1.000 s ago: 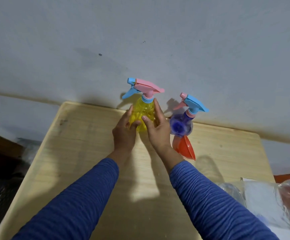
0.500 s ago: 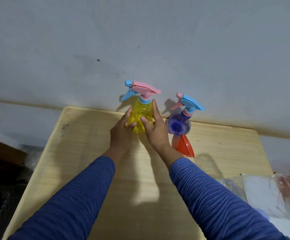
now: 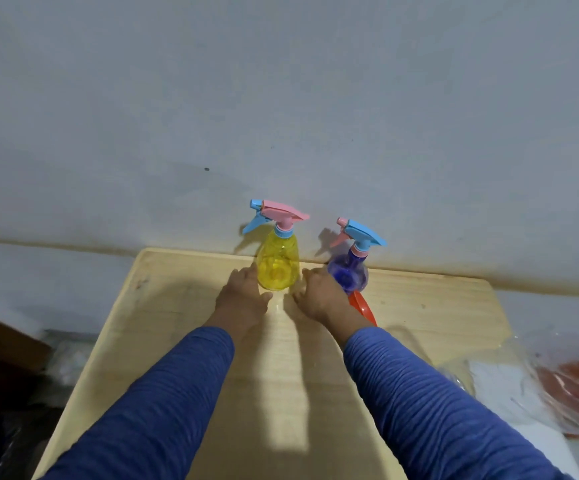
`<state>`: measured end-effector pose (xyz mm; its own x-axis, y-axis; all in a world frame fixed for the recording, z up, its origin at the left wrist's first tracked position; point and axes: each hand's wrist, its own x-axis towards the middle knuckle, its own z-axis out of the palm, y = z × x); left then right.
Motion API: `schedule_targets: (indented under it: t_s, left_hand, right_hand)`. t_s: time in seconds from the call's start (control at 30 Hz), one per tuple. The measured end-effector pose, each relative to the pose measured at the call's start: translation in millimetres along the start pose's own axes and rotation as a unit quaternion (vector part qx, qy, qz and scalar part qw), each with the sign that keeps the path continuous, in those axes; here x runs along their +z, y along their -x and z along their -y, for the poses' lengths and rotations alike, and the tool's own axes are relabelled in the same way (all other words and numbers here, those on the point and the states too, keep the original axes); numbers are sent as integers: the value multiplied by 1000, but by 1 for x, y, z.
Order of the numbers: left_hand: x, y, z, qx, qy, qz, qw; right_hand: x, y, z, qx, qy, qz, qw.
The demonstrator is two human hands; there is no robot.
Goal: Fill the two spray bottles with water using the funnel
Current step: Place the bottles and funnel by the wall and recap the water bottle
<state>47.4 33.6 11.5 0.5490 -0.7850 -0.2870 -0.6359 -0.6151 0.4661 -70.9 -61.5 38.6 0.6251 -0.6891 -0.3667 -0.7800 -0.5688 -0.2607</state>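
Observation:
A yellow spray bottle [image 3: 277, 268] with a pink and blue trigger head stands upright at the far edge of the wooden table [image 3: 177, 306]. To its right stands a purple spray bottle [image 3: 350, 275] with a blue and pink head. An orange funnel [image 3: 362, 308] lies in front of the purple bottle, partly hidden by my right wrist. My left hand [image 3: 243, 299] lies low at the yellow bottle's left base, fingertips against it. My right hand [image 3: 319, 292] rests to the right of that base with a small gap, covering part of the purple bottle. Neither hand grips anything.
A grey wall [image 3: 281, 116] rises directly behind the table's far edge. Crumpled clear plastic wrapping [image 3: 523, 386] with something red inside lies off the table's right side. Dark clutter [image 3: 21, 393] sits below the left edge.
Both hands have slid down from around the yellow bottle's body to the table beside its base and let go of it. The view has tilted upward.

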Motion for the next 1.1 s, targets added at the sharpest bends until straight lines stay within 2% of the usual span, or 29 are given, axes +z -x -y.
schedule_targets:
  t_s: [0.2,0.43,0.57,0.77,0.97,1.1]
  left_hand:
    - [-13,11,-7,-4,-77,18,997]
    - [-39,32,-22,40,-140,-10,989]
    - [-70,55,-38,90,-186,-40,978]
    - [-102,119,-46,175,-189,-71,964]
    - [-91,182,-57,280,-183,-70,940]
    - [-66,211,-71,320,-189,-51,927]
  right_hand:
    - [-8,7,-6,9,42,6,999]
    - [-24,33,-4,41,61,-65,995]
    - [-43,68,7,50,47,-128,989]
    - [-62,149,36,102,16,-213,972]
    - [-47,233,47,164,29,-245,955]
    - [-34,282,35,197,34,-242,949]
